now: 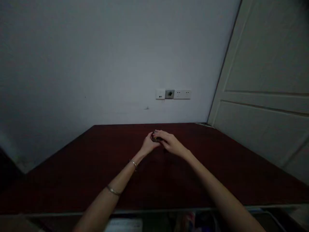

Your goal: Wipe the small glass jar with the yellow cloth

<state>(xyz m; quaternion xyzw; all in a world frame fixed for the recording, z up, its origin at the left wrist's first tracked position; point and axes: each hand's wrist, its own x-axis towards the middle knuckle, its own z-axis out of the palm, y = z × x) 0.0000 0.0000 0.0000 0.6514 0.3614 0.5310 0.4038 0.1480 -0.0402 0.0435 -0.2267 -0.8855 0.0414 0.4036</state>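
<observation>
A small dark round object [154, 139] with a bit of yellow on it is held between both hands, above the far half of the dark red tabletop [116, 167]. My left hand [147, 145] wraps around its left side, fingers curled. From the right, my right hand [169, 141] reaches over the top of it, with bent fingers touching it. Much of the object is covered by the fingers, and the dim light hides its exact kind. Two thin bracelets circle my left forearm.
A pale wall with a row of sockets [182, 94] stands behind the table. A light panelled door [265, 77] borders the right side. Below the table's front edge, a white item [124, 225] and several dark or coloured things show in an open space.
</observation>
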